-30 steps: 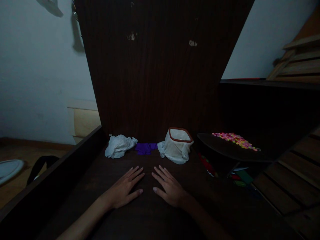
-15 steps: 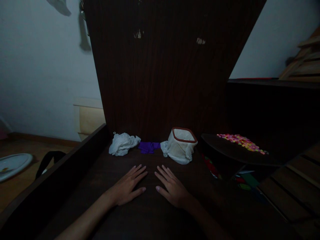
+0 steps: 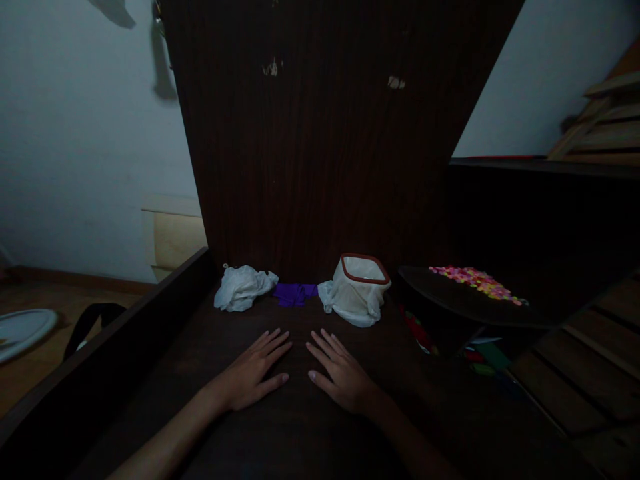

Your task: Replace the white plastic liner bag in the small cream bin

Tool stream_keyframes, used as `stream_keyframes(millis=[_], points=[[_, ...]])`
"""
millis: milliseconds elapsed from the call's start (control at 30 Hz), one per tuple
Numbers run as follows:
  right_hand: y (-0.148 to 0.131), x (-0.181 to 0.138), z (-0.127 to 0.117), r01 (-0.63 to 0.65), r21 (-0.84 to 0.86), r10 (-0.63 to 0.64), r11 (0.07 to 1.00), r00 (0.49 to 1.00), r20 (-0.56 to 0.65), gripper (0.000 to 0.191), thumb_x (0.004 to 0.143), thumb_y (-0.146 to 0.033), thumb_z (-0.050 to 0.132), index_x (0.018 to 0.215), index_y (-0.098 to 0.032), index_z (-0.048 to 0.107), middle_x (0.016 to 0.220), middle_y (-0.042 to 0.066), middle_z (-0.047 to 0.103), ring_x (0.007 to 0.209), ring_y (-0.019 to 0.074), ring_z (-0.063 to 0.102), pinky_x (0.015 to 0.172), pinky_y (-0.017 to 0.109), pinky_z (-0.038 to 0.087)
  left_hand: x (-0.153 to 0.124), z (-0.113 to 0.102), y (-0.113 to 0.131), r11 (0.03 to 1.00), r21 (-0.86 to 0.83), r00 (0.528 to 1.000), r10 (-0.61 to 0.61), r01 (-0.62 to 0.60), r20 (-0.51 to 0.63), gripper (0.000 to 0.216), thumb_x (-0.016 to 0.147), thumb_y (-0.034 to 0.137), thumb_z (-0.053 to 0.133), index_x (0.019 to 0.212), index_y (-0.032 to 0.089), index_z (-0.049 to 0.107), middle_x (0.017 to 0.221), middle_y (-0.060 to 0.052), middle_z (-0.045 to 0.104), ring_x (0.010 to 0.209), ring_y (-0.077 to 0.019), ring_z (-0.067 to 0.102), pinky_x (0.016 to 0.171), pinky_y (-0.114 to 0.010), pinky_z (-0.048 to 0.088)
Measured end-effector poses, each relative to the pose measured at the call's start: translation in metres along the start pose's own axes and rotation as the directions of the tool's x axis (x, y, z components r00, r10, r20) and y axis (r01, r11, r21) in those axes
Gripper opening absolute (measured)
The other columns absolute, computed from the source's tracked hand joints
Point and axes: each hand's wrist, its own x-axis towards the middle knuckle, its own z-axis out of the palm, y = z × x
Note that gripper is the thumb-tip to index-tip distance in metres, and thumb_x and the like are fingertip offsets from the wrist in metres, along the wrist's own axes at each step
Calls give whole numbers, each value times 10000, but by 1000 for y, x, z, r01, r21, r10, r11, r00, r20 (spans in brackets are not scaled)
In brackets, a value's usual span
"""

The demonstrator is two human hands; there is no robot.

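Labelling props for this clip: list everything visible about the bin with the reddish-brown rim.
The bin is whitish, with a rounded-square reddish-brown rim around an open top. A thin white bag, plastic by its look, bunches around its outside and seems to line it. It stands upright on the dark tabletop, near the back panel, right of the purple cloth and beyond the right hand, which does not touch it. Whether cloth and bag touch is unclear.

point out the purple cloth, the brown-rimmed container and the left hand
Purple cloth [image 3: 294, 295], head view: its folded middle
Brown-rimmed container [image 3: 354, 293], head view: its front side
Left hand [image 3: 254, 369], head view: back of the hand
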Motion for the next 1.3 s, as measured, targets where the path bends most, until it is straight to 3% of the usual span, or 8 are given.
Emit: stream_keyframes(millis=[433,667,900,1100,1200,1300], points=[[5,0,6,24,-6,-25,1000,999,-48,590,1024,-455,449,1544,-182,397,1649,86,250,1543,310,178,1250,559,204,-1,1,-1,999,-35,999,16,-18,-38,618,1008,536,464,1559,280,350,1645,-82,309,1531,-330,252,1235,-569,267],[2,-1,4,18,-10,-19,1000,999,-39,585,1034,-461,422,1543,-174,398,1652,87,245,1546,300,169,1256,551,186,0,-1,2,999,-27,999,-33,34,24,656,1008,576,423,1561,230,351,1654,-101,281,1536,-340,234,1237,-585,246],[2,-2,5,16,5,-16,1000,998,-57,582,1041,-487,391,1542,-192,403,1650,80,263,1547,291,177,1255,546,200,-2,0,0,999,-40,998,19,-22,-54,618,1007,541,463,1551,262,370,1634,-100,331,1523,-329,277,1233,-573,267],[-1,-1,-12,40,8,-39,999,999,-35,598,1040,-494,385,1542,-171,402,1633,93,315,1536,273,227,1257,510,217,-2,3,-2,999,-37,999,1,-2,-47,632,999,563,461,1543,251,388,1630,-105,337,1515,-340,292,1227,-582,274],[0,3,-35,58,-25,-61,998,988,-144,563,1032,-452,412,1519,-171,443,1589,119,406,1502,273,321,1242,515,260,-2,6,-5,998,-43,996,32,-36,-85,619,1001,544,474,1547,269,378,1630,-98,339,1518,-328,289,1234,-571,264],[7,11,-69,51,-99,-84,994,927,-364,525,1032,-431,396,1483,-180,492,1553,126,464,1482,275,357,1224,525,294,-1,7,-7,998,-51,995,39,-44,-93,621,1001,541,479,1546,262,379,1627,-104,342,1520,-325,284,1236,-569,258]])
